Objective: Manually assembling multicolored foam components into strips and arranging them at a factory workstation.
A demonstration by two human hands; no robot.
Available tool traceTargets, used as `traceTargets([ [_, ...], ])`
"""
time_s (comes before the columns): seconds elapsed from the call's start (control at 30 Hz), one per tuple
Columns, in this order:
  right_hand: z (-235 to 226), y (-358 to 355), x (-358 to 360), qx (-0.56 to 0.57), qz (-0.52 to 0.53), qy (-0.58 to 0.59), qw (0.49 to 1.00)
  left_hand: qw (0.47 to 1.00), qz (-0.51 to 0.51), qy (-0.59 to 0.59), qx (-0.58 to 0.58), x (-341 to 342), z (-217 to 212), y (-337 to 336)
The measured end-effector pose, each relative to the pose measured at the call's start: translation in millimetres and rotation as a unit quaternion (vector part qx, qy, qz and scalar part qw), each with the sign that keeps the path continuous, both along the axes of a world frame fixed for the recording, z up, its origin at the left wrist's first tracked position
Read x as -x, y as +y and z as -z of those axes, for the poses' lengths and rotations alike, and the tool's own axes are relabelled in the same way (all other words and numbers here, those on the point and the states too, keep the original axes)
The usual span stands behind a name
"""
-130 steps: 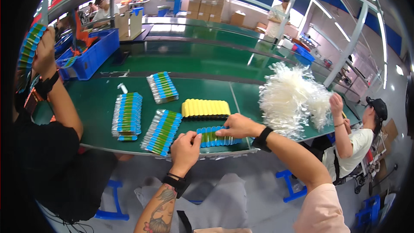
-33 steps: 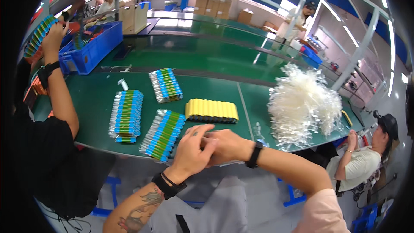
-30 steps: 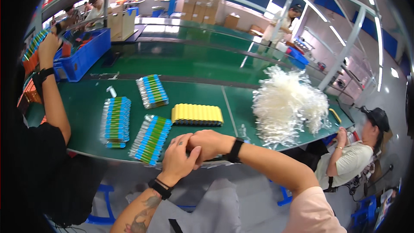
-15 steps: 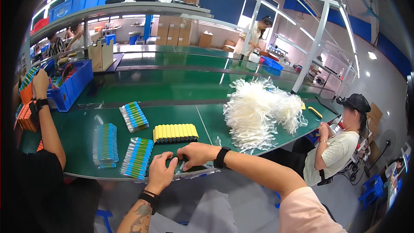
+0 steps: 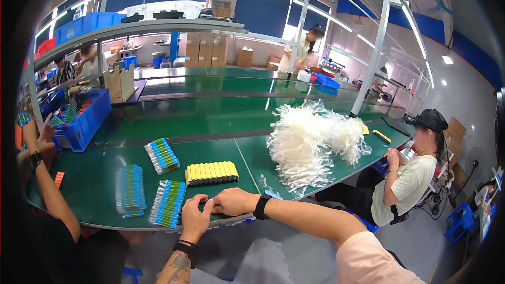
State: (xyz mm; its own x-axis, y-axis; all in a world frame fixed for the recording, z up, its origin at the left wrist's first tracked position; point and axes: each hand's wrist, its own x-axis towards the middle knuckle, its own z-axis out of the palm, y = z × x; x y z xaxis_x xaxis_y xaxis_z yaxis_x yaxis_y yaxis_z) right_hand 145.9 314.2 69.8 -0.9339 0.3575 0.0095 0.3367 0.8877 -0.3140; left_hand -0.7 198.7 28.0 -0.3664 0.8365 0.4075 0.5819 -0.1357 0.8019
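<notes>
My left hand (image 5: 194, 216) and my right hand (image 5: 231, 201) meet at the front edge of the green bench, fingers curled in and thumbs close together. What they pinch is hidden behind the fingers. Just beyond them lies a row of yellow-topped cylinders (image 5: 212, 171) with dark lower parts. Left of my hands is a bundle of blue-and-green cylinders with clear ends (image 5: 167, 203). A similar bundle (image 5: 162, 155) lies farther back, and a paler blue one (image 5: 130, 191) lies to its left. A small blue piece (image 5: 273, 194) rests right of my right wrist.
A large heap of white plastic strips (image 5: 300, 147) covers the bench at right. A blue bin (image 5: 87, 121) with coloured packs stands at left, beside a co-worker's arm (image 5: 52, 189). Another person (image 5: 402, 179) sits at the right end. A shelf (image 5: 142, 29) spans the far left.
My right hand has drawn closer to my left, covering the gap where clear plastic showed. At left, the co-worker's hand has moved away with the coloured packs, leaving a small orange piece on the bench.
</notes>
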Motion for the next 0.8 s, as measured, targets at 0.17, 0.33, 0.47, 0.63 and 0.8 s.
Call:
traceTargets([
  [0.17,15.5,-7.2,1.6,-0.026,0.025,0.046,0.998,0.999,-0.008,-0.014,-0.029,0.2,4.9,-0.1],
  [0.33,45.1,-24.5,1.1,-0.006,0.112,0.186,0.976,0.999,-0.005,-0.026,-0.036,0.8,6.9,-0.4],
  [0.47,41.2,-34.3,-0.3,-0.001,0.176,0.211,0.962,0.998,0.006,-0.056,-0.036,4.1,7.2,-0.3],
  [0.63,54.4,-28.3,1.7,0.108,0.289,0.381,0.872,0.995,0.003,-0.085,-0.053,1.7,9.6,0.7],
  [0.8,62.8,-15.4,-4.5,0.189,0.354,0.569,0.717,0.997,-0.009,-0.059,-0.050,-4.4,9.6,-0.2],
])
